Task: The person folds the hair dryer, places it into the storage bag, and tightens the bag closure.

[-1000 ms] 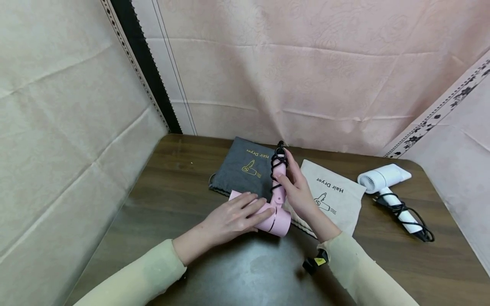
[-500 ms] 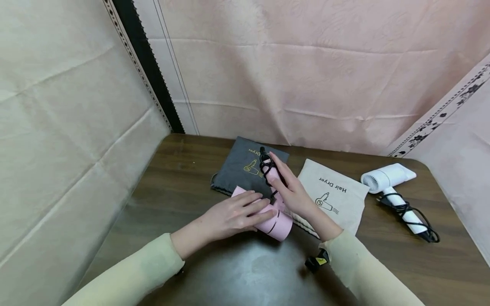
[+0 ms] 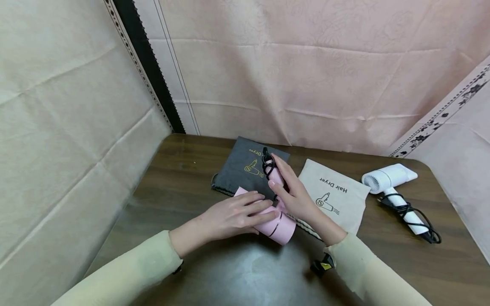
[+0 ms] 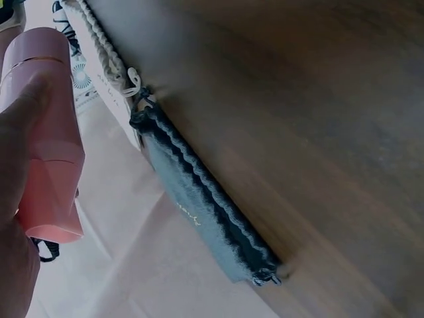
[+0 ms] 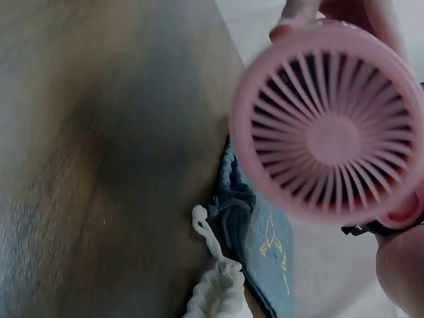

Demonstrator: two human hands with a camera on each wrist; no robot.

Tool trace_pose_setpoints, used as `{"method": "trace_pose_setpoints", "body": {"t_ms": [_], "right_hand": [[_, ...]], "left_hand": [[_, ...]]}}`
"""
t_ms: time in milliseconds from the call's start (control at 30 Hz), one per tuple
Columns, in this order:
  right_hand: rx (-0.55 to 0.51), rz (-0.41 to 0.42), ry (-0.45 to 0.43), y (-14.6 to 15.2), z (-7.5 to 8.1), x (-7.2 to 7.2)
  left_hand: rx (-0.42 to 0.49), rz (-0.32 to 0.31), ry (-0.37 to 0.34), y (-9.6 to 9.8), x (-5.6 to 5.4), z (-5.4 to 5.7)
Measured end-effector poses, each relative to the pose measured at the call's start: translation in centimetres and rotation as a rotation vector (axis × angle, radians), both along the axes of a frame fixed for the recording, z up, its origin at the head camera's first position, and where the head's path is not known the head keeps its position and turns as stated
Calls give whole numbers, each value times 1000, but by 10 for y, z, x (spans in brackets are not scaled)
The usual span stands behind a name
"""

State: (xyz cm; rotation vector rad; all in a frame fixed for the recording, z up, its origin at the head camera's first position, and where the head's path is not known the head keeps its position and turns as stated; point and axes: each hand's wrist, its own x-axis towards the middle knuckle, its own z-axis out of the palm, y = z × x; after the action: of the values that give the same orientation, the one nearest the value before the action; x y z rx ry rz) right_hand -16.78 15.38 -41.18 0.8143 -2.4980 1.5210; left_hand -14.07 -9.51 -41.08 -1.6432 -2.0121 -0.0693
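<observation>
Above the table a pink hair dryer [image 3: 283, 228] is held in both hands. My left hand [image 3: 231, 216] grips its barrel from above, fingers across the top. My right hand [image 3: 296, 196] holds the handle, which points away from me with a black cord [image 3: 268, 163] wound around it. From the left wrist view, the thumb lies along the dryer's barrel [image 4: 53, 139]. The slatted round intake [image 5: 333, 139] faces the right wrist camera. Behind the dryer lies a dark grey drawstring pouch [image 3: 237, 170] with gold print, partly covered by the handle and hands.
Right of the pouch lies a white drawstring pouch [image 3: 340, 208] printed "Hair Dryer". A white hair dryer [image 3: 392, 176] with a black cord wound on its handle lies at the far right. Pink cloth [image 3: 325, 85] hangs behind the wooden table [image 3: 153, 199].
The handle's end has swung left over the grey pouch, with the right hand moving along with it. The barrel has shifted slightly right. The left hand keeps its grip.
</observation>
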Motion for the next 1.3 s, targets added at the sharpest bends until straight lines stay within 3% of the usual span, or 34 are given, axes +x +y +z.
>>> {"method": "trace_pose_setpoints", "body": {"t_ms": [233, 633, 867, 1300], "right_hand": [[-16, 38, 4, -4, 1, -4], [14, 123, -2, -1, 0, -9], [55, 177, -29, 1, 0, -10], [75, 207, -100, 0, 2, -13]], "left_hand": [[-8, -14, -31, 2, -3, 6], [-52, -18, -66, 3, -6, 7], [-100, -7, -20, 4, -6, 10], [-108, -7, 27, 2, -4, 8]]}}
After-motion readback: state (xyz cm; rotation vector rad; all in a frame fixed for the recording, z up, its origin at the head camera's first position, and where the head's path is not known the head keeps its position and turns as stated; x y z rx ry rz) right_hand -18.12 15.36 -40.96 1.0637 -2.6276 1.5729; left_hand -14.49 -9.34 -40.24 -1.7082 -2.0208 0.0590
